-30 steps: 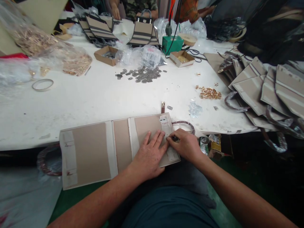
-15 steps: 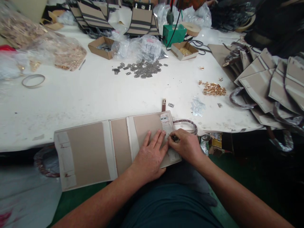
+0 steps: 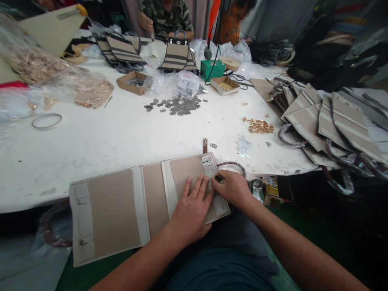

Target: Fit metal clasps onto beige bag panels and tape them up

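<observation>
A beige bag panel [image 3: 112, 206] lies unfolded at the table's front edge, its inner side up and its near part over the edge. Spread flat on its right section, my left hand [image 3: 190, 206] has its fingers apart. My right hand [image 3: 232, 188] is closed around a small dark tool [image 3: 218, 178] at the panel's right end; its tip is hidden by my fingers. Beyond my right hand curves a wrapped brown handle [image 3: 235, 165]. From the panel's far edge sticks a brown strap with a metal fitting [image 3: 205, 143], beside a small metal plate [image 3: 213, 145].
Metal plates [image 3: 183, 106], gold fittings [image 3: 260, 126] and clear pieces [image 3: 244, 146] lie on the white table [image 3: 127, 137]. Bag panels [image 3: 306, 121] are stacked at right. A tape ring [image 3: 47, 121] lies left. Behind are small boxes [image 3: 224, 86], a green block [image 3: 212, 70] and two people.
The view has tilted up, so the people across the table now show and the tabletop sits lower. Both hands stay at the panel's right end, the right one still holding the dark tool.
</observation>
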`<state>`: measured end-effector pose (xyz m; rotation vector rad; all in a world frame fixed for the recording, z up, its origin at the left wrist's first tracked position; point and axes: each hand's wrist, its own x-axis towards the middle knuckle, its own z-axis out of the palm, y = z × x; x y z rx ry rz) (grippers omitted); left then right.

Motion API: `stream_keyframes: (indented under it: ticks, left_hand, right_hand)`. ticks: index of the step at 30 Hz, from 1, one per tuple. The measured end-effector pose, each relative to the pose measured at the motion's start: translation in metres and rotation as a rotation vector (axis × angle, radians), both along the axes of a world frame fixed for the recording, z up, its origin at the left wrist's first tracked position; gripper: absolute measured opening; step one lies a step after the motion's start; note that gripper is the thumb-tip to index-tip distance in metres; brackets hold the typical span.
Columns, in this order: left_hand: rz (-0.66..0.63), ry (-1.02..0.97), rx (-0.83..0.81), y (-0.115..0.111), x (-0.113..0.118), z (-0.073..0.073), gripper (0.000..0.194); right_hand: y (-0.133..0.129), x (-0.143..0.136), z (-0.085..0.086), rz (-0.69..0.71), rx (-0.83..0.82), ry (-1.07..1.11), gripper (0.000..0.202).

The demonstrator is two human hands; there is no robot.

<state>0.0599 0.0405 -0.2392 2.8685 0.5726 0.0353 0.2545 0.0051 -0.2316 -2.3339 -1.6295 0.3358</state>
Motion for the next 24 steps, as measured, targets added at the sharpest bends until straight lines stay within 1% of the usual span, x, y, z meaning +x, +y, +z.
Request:
stream_keyframes:
  ticks: [6,8,10,12,15,17,19,22,24]
  left_hand:
    - [0.005,-0.017,-0.008,0.001,-0.002,-0.002,0.102]
    - [0.007,-0.025,-0.019,0.002,-0.003,-0.002,0.102]
    - [0.002,-0.031,-0.028,0.002,-0.004,-0.002,0.100]
    - [-0.004,-0.032,-0.033,0.003,-0.005,-0.003,0.098]
    - [0.000,-0.037,-0.041,0.003,-0.006,-0.005,0.097]
    - [0.006,-0.046,-0.050,0.002,-0.007,-0.006,0.095]
    - [0.015,-0.056,-0.062,0.001,-0.007,-0.006,0.093]
    - [0.022,-0.064,-0.073,0.000,-0.006,-0.005,0.091]
    - [0.025,-0.064,-0.071,-0.001,-0.005,-0.005,0.091]
  right_hand:
    - [0.003,-0.003,-0.002,0.011,-0.003,-0.019,0.021]
    - [0.004,0.002,0.003,0.058,-0.011,0.024,0.021]
    - [0.011,0.012,0.012,0.097,-0.006,0.074,0.023]
    - [0.027,0.027,0.024,0.070,0.039,0.056,0.025]
    - [0.065,0.049,0.034,-0.013,0.106,-0.103,0.027]
    - [0.092,0.059,0.034,0.004,0.048,-0.176,0.029]
    - [0.113,0.064,0.028,0.020,-0.046,-0.194,0.028]
    - [0.129,0.067,0.021,-0.002,-0.107,-0.180,0.026]
    - [0.134,0.068,0.021,-0.013,-0.117,-0.177,0.026]
